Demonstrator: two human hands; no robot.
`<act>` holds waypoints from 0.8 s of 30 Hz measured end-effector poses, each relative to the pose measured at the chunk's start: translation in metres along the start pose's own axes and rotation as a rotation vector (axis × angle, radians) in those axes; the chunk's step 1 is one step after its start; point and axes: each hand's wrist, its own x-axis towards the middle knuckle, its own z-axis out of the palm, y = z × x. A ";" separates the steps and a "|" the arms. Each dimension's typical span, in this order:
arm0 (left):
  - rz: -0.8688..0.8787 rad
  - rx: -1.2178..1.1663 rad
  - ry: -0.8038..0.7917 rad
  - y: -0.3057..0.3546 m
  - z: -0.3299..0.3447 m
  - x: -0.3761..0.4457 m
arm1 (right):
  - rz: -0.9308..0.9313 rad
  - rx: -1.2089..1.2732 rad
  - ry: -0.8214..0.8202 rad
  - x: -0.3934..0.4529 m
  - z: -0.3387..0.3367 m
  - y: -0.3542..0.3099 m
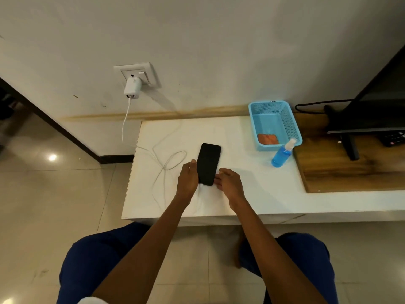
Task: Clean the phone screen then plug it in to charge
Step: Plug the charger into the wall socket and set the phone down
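Note:
A black phone (208, 163) lies screen-up on the white table (252, 194). My left hand (188, 178) grips its lower left edge, thumb along the side. At the phone's bottom right corner, my right hand (228, 182) has its fingers curled; whether they pinch the cable's end is hidden. A white cable (168, 163) loops across the table left of the phone and runs up to a white charger (132, 88) in the wall socket (137, 72). An orange cloth (268, 139) lies in the blue basket (291, 123). A blue spray bottle (282, 154) stands beside the basket.
A dark monitor (381, 102) on its stand occupies the wooden board (350, 172) at the right, with a black cord behind it. My knees in dark blue trousers are below the table's front edge. A tiled floor lies to the left.

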 end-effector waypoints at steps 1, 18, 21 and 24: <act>0.010 0.012 0.008 0.001 -0.006 0.008 | 0.022 0.052 -0.017 0.000 0.006 -0.001; 0.496 0.743 -0.049 -0.006 -0.074 0.094 | -0.562 -0.493 0.164 0.054 0.010 -0.031; 0.461 0.945 -0.050 -0.016 -0.074 0.095 | -0.569 -0.897 0.022 0.082 -0.009 -0.042; 0.412 0.976 -0.037 -0.017 -0.072 0.100 | -0.556 -1.146 -0.122 0.103 -0.014 -0.051</act>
